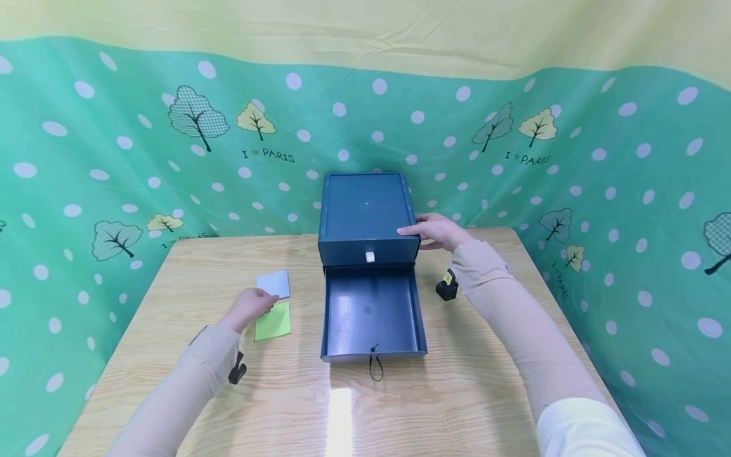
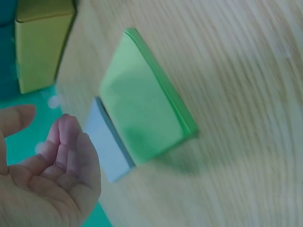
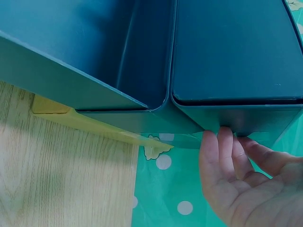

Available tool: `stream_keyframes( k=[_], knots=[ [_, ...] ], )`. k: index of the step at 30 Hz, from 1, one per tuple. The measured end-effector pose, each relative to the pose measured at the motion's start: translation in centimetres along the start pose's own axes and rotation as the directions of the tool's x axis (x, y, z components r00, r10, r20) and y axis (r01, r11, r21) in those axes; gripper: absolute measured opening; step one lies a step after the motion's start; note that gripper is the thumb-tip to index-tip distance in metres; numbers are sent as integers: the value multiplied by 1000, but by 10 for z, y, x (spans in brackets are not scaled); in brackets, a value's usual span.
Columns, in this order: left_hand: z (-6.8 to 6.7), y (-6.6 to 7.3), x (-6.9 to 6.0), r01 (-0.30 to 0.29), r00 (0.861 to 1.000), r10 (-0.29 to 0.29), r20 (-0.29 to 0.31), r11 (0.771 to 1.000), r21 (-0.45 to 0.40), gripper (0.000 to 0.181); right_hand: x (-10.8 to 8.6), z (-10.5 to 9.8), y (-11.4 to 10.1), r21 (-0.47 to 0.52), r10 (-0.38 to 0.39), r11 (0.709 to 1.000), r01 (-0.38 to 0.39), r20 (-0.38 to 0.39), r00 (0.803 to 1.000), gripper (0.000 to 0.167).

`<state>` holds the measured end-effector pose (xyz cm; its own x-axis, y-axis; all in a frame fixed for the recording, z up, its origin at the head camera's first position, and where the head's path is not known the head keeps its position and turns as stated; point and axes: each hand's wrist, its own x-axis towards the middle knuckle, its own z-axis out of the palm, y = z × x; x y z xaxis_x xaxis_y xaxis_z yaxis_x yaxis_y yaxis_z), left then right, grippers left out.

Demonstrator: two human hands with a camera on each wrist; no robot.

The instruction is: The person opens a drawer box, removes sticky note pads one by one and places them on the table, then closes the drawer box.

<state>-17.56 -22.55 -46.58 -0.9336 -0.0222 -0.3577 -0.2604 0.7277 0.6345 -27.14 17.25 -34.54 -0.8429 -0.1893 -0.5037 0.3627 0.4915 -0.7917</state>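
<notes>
My left hand point(image 1: 254, 308) hovers at two square note pads, a light blue pad point(image 1: 274, 283) and a lime green pad point(image 1: 273, 322), lying one behind the other. In the left wrist view its fingers are loosely bent, the thumb stands apart, and nothing is between them; the green pad point(image 2: 139, 101) looks thick. My right hand point(image 1: 436, 231) touches the right side of a dark blue two-drawer box point(image 1: 368, 206), near its upper front corner. Its fingertips point(image 3: 225, 135) meet the side wall. The lower drawer point(image 1: 374, 311) is pulled out toward me.
A white tab point(image 1: 370, 257) marks the upper drawer front, and a black loop point(image 1: 375, 368) hangs from the lower one. A yellow surface point(image 3: 94, 120) shows beside the box. The wooden table point(image 1: 457, 393) is bordered by a green dotted curtain point(image 1: 365, 120).
</notes>
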Motion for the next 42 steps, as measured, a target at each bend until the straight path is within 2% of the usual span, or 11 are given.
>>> stream_keyframes(
  k=[5, 9, 12, 16, 17, 20, 23, 24, 25, 31, 42],
  knots=[
    [3, 13, -1, -24, 999, 26, 37, 999, -48, 36, 0, 0, -1, -9, -1, 1000, 1, -12, 1000, 93],
    [6, 12, 6, -80, 993, 88, 79, 991, -106, 36, -2, 0, -1, -28, -10, 1000, 10, -13, 1000, 102],
    [8, 14, 6, -104, 987, 119, 106, 985, -137, 39, -3, 1, -1, -34, -15, 999, 14, -9, 1000, 105],
    [9, 23, -1, -107, 985, 127, 115, 979, -171, 41, -1, 1, 0, -8, -7, 1000, 7, -8, 1000, 97],
    [10, 19, 2, -137, 980, 161, 117, 973, -187, 40, -2, 1, 0, -6, -7, 1000, 7, -5, 1000, 95],
    [13, 22, 1, -148, 978, 174, 116, 969, -199, 40, 0, 2, 1, 3, -2, 1000, 2, 1, 1000, 94],
    [16, 27, 0, -138, 980, 164, 108, 966, -219, 39, 0, 2, 0, 3, -4, 1000, 4, -1, 1000, 94],
    [16, 34, -5, -109, 985, 134, 105, 970, -215, 38, 0, 2, 0, 3, -5, 1000, 5, -4, 1000, 93],
    [17, 37, -6, -102, 986, 128, 103, 969, -223, 37, -1, 1, 0, 2, -7, 1000, 7, -5, 1000, 93],
    [18, 45, -10, -79, 987, 114, 115, 961, -266, 37, -3, 1, 0, -3, -8, 1000, 8, -8, 1000, 94],
    [17, 53, -14, -98, 965, 176, 195, 930, -354, 38, -6, 2, -3, 9, -5, 1000, 5, -2, 1000, 93]
  ],
)
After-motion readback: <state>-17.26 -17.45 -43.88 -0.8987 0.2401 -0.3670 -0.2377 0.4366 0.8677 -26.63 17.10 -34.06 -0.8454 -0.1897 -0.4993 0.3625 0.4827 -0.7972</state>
